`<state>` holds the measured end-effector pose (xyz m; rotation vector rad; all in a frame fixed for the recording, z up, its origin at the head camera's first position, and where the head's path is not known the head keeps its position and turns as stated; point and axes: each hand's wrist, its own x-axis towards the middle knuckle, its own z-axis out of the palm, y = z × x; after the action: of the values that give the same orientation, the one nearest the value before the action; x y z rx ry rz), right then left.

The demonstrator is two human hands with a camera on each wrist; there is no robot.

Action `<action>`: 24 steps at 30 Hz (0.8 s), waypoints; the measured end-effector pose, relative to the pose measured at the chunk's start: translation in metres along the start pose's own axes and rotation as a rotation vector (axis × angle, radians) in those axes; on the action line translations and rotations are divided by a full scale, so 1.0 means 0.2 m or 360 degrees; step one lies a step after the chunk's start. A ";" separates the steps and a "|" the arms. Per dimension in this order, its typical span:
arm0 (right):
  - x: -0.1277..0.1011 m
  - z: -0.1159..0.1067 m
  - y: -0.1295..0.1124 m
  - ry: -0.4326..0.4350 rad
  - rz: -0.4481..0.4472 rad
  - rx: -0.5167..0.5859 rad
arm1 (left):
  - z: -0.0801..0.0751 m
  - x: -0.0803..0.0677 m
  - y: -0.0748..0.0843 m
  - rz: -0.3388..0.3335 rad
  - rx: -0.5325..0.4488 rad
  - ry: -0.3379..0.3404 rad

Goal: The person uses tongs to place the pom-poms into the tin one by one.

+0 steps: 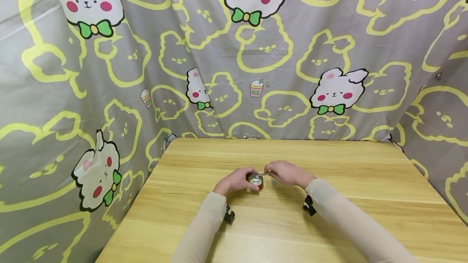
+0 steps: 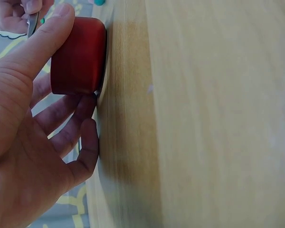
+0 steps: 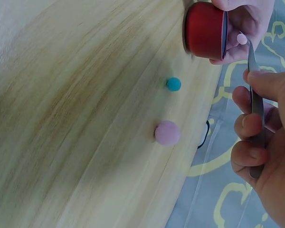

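A small red cup (image 1: 255, 181) stands on the wooden table (image 1: 329, 161), and my left hand (image 1: 235, 182) grips it round the side. In the left wrist view the thumb and fingers of my left hand (image 2: 33, 118) wrap the red cup (image 2: 78, 54). My right hand (image 3: 261, 142) pinches a thin metal tool (image 3: 254, 90), like tweezers. Its tip carries a tiny pink ball (image 3: 242, 39) at the mouth of the red cup (image 3: 204, 31). A teal ball (image 3: 173, 84) and a bigger pink ball (image 3: 167, 132) lie on the table beside the cup.
A grey cloth (image 1: 234, 72) printed with yellow and white bears hangs behind and around the table. The table's left edge (image 1: 135, 202) and right edge (image 1: 435, 190) drop straight to the cloth. Black wrist straps (image 1: 308, 206) sit on both sleeves.
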<state>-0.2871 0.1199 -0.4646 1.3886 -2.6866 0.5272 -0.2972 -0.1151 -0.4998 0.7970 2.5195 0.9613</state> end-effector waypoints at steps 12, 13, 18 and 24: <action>0.01 0.01 0.01 -0.0019 0.0021 -0.0003 | 0.00 0.00 0.01 -0.0006 -0.0006 0.0017; 0.01 0.01 0.01 -0.0020 0.0023 -0.0006 | 0.00 0.00 0.01 -0.0011 -0.0004 0.0015; 0.01 0.02 0.01 -0.0010 0.0002 -0.0004 | 0.00 0.00 0.01 -0.0020 -0.0019 0.0009; 0.01 0.02 0.00 -0.0008 0.0011 -0.0007 | 0.00 0.00 0.01 -0.0012 -0.0030 0.0014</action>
<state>-0.2892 0.1168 -0.4678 1.3820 -2.6961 0.5188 -0.2962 -0.1147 -0.4977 0.7786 2.5152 0.9866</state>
